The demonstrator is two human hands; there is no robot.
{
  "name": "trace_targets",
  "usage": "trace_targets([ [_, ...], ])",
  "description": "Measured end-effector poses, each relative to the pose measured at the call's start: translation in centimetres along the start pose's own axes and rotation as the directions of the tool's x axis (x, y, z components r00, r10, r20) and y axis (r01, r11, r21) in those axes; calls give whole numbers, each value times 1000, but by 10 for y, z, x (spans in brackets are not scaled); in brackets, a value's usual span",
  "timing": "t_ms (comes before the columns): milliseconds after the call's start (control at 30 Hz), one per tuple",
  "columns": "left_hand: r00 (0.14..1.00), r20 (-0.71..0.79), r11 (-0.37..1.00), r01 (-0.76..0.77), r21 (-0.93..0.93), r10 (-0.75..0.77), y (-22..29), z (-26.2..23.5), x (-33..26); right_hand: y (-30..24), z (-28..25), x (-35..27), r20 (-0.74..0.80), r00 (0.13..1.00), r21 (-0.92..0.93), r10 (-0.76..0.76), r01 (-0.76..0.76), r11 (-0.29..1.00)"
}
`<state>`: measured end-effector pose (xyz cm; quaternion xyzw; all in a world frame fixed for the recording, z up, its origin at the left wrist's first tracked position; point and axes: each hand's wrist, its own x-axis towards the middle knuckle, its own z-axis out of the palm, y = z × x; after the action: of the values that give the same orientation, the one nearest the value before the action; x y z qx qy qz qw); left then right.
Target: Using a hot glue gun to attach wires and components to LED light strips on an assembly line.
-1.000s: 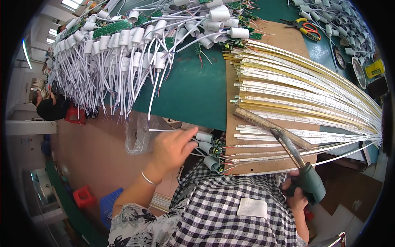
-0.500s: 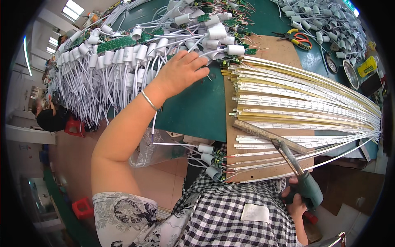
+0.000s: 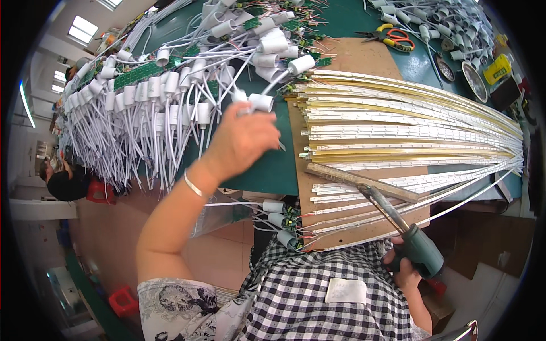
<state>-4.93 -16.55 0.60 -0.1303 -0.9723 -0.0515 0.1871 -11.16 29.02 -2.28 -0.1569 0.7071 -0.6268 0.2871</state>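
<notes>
My left hand point(image 3: 245, 138), half curled, is at a white cap point(image 3: 261, 102) above the bench point(image 3: 273, 173), its grip unclear; my right hand point(image 3: 406, 275) wraps the soldering gun point(image 3: 425, 253). A hasty pull could tangle the cables point(image 3: 133, 150).

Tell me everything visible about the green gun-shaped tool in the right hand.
The gun-shaped tool has a dark green, plastic-looking body and a long, grey, metallic-looking shaft. It slants, the shaft pointing up and left in the picture. The right hand grips it, partly hiding the handle. The shaft's far end overlaps a long, flat bar; whether they touch, I cannot tell.
</notes>
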Motion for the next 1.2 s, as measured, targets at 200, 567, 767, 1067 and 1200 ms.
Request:
trace_targets([
  [200, 986, -10, 939, 158, -306, -169, 96, 15, -14, 1, 2, 10, 54, 999, -24, -4, 5, 1000],
  [567, 945, -41, 916, 302, -263, -323, 106, 17, -7, 10, 9, 1, 18, 997, -60, -70, 71, 996],
  [767, 923, 112, 852, 382, -359, -367, 104, 16, -6, 5, 8, 2, 71, 995, -40, -70, 73, 997],
  [1067, 831, 308, 767, 550, -331, -463, 113, -2, 3, 7, -2, 9, 240, 964, -168, -111, 154, 974],
  [1200, 846, 242, 805, 529, -268, -475, 124, 5, -3, -1, 8, 9, 157, 984, -60, -78, 89, 994],
])
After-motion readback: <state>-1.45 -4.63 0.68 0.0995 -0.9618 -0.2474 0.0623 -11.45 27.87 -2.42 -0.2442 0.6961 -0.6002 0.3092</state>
